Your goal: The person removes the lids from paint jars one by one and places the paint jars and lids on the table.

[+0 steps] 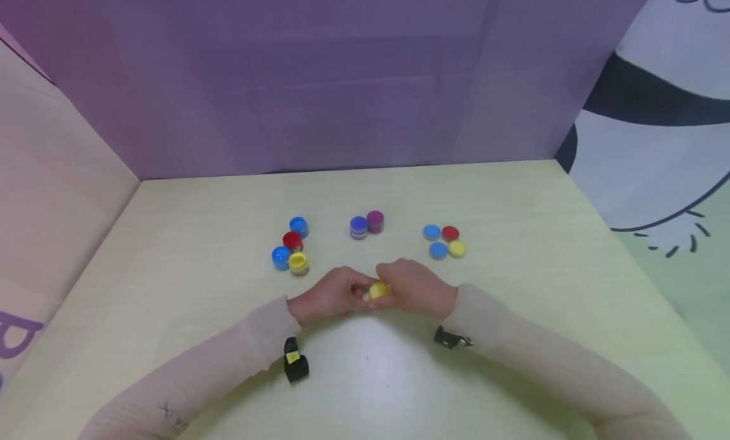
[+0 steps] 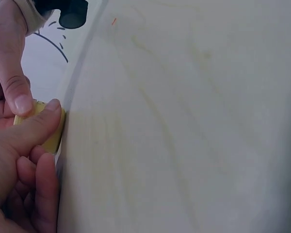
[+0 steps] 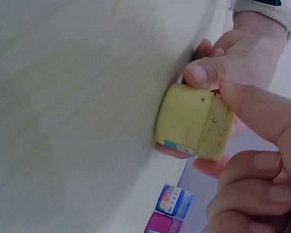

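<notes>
Both hands meet over the near middle of the table, around a small yellow paint jar with a ribbed lid. My left hand holds the jar's body between thumb and fingers. On the lid side, my right hand pinches the ribbed lid with its thumb and a fingertip. The right wrist view shows the jar tipped on its side, lid toward the right hand. In the left wrist view, fingers cover much of the yellow jar.
Beyond the hands stand a blue-violet jar and a purple jar with lids on. At left, lidless jars cluster: two blue, one red, one yellow. Loose lids lie at right, including a red lid and a yellow lid.
</notes>
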Motion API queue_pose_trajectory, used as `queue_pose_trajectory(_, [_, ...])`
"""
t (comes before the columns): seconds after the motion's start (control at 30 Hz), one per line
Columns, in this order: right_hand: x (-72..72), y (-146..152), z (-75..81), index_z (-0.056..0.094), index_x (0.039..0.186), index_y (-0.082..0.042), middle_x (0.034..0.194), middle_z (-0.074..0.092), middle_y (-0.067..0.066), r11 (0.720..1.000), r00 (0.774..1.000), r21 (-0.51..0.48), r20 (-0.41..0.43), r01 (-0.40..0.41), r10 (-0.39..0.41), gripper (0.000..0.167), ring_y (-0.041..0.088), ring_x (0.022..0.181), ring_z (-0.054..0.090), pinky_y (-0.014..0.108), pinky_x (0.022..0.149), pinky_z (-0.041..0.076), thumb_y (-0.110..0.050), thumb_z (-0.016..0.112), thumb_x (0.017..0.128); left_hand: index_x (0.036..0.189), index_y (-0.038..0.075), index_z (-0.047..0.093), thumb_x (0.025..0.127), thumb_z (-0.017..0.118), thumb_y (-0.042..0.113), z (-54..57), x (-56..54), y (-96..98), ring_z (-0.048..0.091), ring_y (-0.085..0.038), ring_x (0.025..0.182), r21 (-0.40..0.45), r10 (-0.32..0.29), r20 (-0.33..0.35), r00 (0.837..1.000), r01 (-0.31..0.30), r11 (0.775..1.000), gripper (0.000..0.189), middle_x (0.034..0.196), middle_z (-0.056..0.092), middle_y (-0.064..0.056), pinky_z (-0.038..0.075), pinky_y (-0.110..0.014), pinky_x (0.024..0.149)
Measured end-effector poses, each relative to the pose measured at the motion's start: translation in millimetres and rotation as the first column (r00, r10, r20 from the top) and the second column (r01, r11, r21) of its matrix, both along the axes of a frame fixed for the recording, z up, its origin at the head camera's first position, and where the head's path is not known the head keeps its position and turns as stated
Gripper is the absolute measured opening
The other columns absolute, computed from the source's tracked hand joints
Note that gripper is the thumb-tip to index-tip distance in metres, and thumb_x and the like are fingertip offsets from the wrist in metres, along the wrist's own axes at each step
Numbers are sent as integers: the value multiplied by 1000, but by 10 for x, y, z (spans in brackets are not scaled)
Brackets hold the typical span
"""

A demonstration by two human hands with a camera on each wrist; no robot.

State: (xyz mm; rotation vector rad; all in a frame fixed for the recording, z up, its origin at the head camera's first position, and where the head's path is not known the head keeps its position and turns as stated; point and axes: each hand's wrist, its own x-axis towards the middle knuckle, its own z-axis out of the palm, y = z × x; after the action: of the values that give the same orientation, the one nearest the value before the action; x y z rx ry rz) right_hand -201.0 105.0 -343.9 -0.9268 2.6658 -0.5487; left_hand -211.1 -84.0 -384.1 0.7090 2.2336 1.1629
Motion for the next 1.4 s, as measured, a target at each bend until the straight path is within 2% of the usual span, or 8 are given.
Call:
queue_pose_trajectory(0.1, [18,-7,7,53,79,-12,62,48,-4,1000,1000,13,7,29,-29,31,9,56,42,20,55,35,-35,74,80,115,20,69,84,72,14,7,-1,-3,46,-13,47,0,6,20,1000,-6,1000,32,57,49,0,37,-21,49])
queue_pose_trajectory(0.33, [35,11,10,53,76,-11,60,46,-4,999,999,-9,8,53,-53,34,9,54,39,20,52,32,-38,74,79,106,19,72,81,75,17,5,12,23,43,-10,54,14,22,-6,1000,-22,1000,25,59,50,1,33,-20,51])
queue_pose_trajectory(0.57, [45,15,-34,52,75,-13,59,44,-4,997,997,-8,14,74,-74,36,10,53,39,20,52,31,-42,74,79,104,19,72,81,74,17,-26,20,43,46,-10,62,24,29,-26,999,-28,999,23,65,54,2,39,-21,61])
queue_pose_trajectory(0.67, [46,10,-40,52,75,-13,59,44,-4,997,997,-6,12,75,-75,36,10,53,39,20,51,31,-42,74,79,104,19,72,82,74,18,-33,28,42,45,-10,62,20,35,-35,999,-35,999,23,63,53,3,39,-21,61])
queue_pose_trajectory(0.97, [15,18,-31,52,75,-13,60,45,-5,1000,1000,-14,-9,13,-13,35,9,54,40,20,53,32,-41,73,80,101,17,73,82,74,17,-3,32,42,44,-7,58,-15,8,-94,996,-9,1000,19,57,49,4,38,-20,59])
queue_pose_trajectory(1.2, [-43,18,-37,52,77,-15,62,48,-7,999,999,-23,14,-30,30,31,7,57,42,19,55,36,-37,73,80,97,18,74,83,73,16,-13,-1,34,46,-8,58,-17,-19,-97,995,18,1000,14,55,46,4,39,-20,60])
queue_pose_trajectory(1.4, [-74,26,-42,52,78,-15,62,47,-7,998,998,-20,16,-63,63,31,7,56,42,19,55,35,-37,73,80,93,15,74,83,73,14,-23,-15,35,48,-8,60,-6,-31,-104,994,31,1000,10,54,47,4,41,-20,64])
